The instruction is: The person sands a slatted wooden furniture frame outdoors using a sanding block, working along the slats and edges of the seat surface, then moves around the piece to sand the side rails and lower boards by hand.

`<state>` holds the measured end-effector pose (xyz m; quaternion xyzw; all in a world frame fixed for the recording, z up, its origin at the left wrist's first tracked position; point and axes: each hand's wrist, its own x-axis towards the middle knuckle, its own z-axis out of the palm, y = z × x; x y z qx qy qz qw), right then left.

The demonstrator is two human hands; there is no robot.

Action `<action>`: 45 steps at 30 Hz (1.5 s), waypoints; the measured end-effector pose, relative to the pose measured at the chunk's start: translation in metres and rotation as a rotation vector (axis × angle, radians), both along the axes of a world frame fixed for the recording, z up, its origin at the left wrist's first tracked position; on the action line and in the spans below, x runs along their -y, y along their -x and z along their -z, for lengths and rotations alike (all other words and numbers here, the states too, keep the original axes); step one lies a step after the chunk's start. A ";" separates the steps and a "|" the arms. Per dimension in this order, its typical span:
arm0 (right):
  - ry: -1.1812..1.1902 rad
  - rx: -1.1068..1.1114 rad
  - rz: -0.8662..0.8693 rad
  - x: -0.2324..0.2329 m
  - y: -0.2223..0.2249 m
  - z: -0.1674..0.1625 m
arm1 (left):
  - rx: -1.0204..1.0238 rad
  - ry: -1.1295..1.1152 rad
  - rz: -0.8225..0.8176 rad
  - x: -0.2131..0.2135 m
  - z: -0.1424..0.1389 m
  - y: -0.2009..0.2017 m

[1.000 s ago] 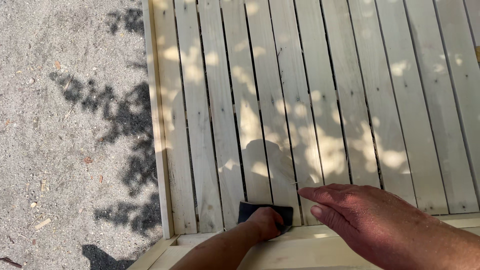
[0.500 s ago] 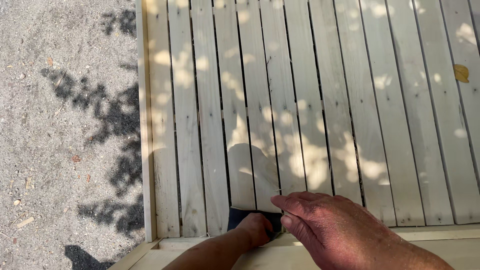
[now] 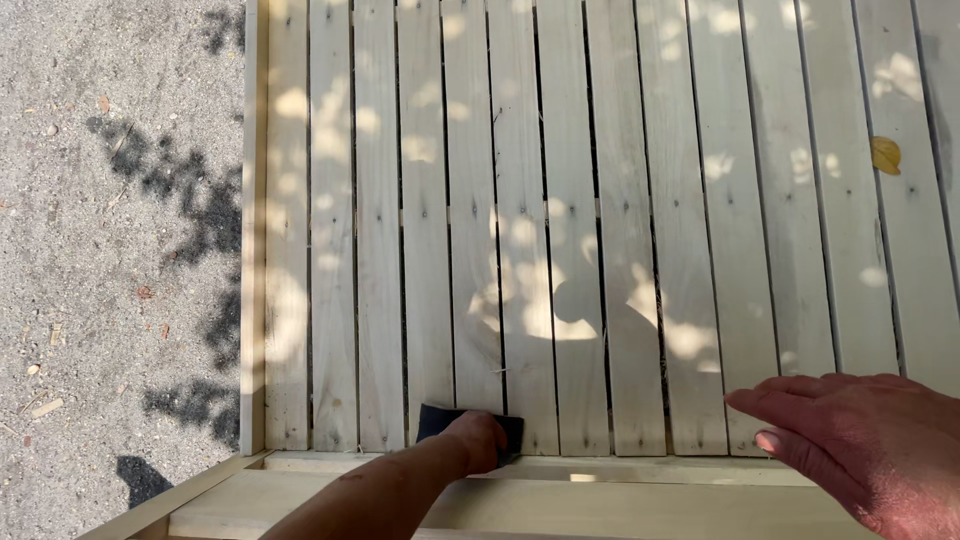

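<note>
A pale wooden slatted panel [image 3: 570, 200] lies flat in dappled sunlight. My left hand [image 3: 478, 438] reaches up from the bottom edge and presses a dark flat sanding pad [image 3: 435, 418] against the near ends of two slats. The pad's right part is hidden under my fingers. My right hand [image 3: 860, 440] hovers at the lower right, fingers stretched out to the left, holding nothing and well apart from the pad.
A wooden frame rail [image 3: 600, 500] runs along the near edge below the slats. Sandy gravel ground [image 3: 110, 250] with leaf shadows lies to the left. A dry yellow leaf [image 3: 885, 155] rests on a slat at the upper right.
My right hand has drawn away to the right from beside the pad. My left hand stays on the pad at the near slat ends. The view has shifted slightly.
</note>
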<state>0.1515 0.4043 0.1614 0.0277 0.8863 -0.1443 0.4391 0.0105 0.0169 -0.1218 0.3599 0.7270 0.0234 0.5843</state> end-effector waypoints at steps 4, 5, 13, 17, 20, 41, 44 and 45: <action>0.015 0.008 0.109 -0.011 -0.004 -0.011 | 0.007 -0.161 0.186 -0.112 -0.006 -0.070; 0.013 0.050 0.167 -0.010 -0.002 -0.016 | 0.028 -0.133 0.095 -0.114 -0.008 -0.073; 0.121 0.237 0.485 -0.007 0.048 -0.070 | -0.152 0.185 -0.166 0.024 -0.029 0.023; 0.188 0.142 0.384 0.009 0.066 -0.094 | -0.125 0.269 0.278 -0.009 -0.030 0.009; 0.157 0.185 0.218 0.018 0.074 -0.113 | -0.137 0.208 0.206 -0.012 -0.037 0.003; 0.319 0.005 0.193 0.010 0.068 -0.106 | -0.029 0.137 -0.210 -0.036 -0.023 -0.021; 0.196 0.188 0.183 0.008 0.067 -0.101 | -0.133 0.137 -0.221 0.005 -0.028 0.000; 0.209 0.182 0.182 0.007 0.066 -0.100 | -0.144 0.142 -0.256 -0.002 -0.031 -0.005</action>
